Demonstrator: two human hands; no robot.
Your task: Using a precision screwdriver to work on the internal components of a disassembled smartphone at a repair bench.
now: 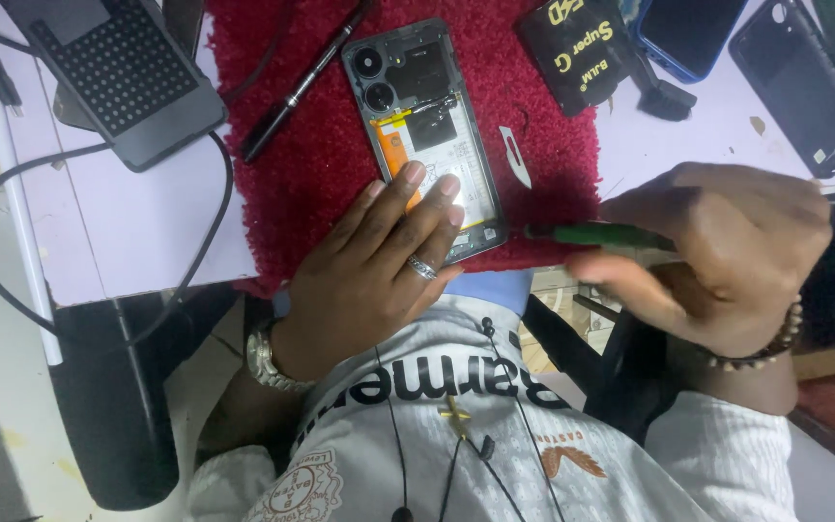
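We see an opened phone (427,135) lying back-up on a red mat (321,145) that covers the middle of the desk (128,232), its lower end close to the desk's near edge. With the back cover off, the two camera lenses, the dark boards and an orange strip show. Our left hand (379,261) lies flat on the phone's lower half, fingers spread and pressing down, a ring on one finger and a metal watch at the wrist; its grip is released, nothing clasped. Our right hand (717,251) hovers over the near edge of the desk to the right of the phone, its grip clenched around a green tool (596,235) whose dark tip points left and ends just beside the phone's lower right corner; we cannot tell whether it touches. On the mat, a black pen (302,82) lies slantwise left of the phone and a small white pick (514,155) lies just right of it. A black packet (577,53) sits at the mat's far right corner, with a small black brush (664,97) beside it. Farther right lie a blue phone (688,34) and a dark back cover (799,82). At the far left corner rests a dark perforated pad (123,77), with a black cable (12,193) looping off the left edge.
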